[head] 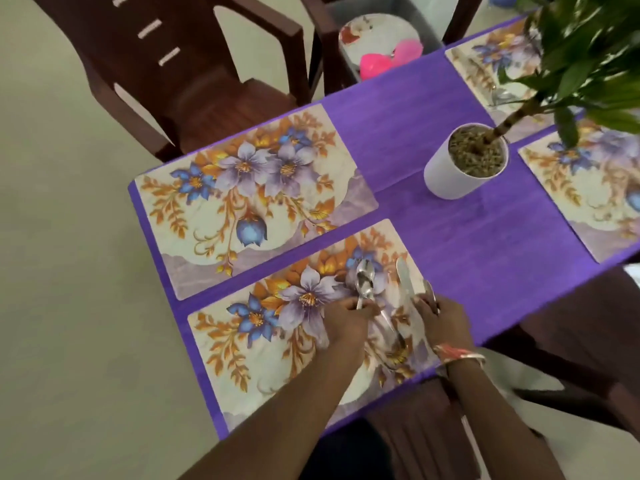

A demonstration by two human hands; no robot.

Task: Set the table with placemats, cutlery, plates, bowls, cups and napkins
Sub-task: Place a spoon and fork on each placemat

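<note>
Four floral placemats lie on the purple table [408,109]. Both my hands are over the nearest placemat [249,344]. My left hand [346,320] grips spoons [364,280] by their handles, bowls pointing away from me. My right hand [445,318] holds a piece of cutlery [429,291] at the mat's right edge. A knife [403,275] lies on the mat between my hands. The second placemat [249,199] beyond it is bare. Two more placemats [495,60] [588,192] lie at the far right; cutlery [498,95] rests on the farther one.
A white pot [453,174] with a green plant stands mid-table. A grey bin [346,43] on a chair holds a plate [377,32] and pink cups [375,64]. Dark brown chairs [194,74] stand around the table, one right below me.
</note>
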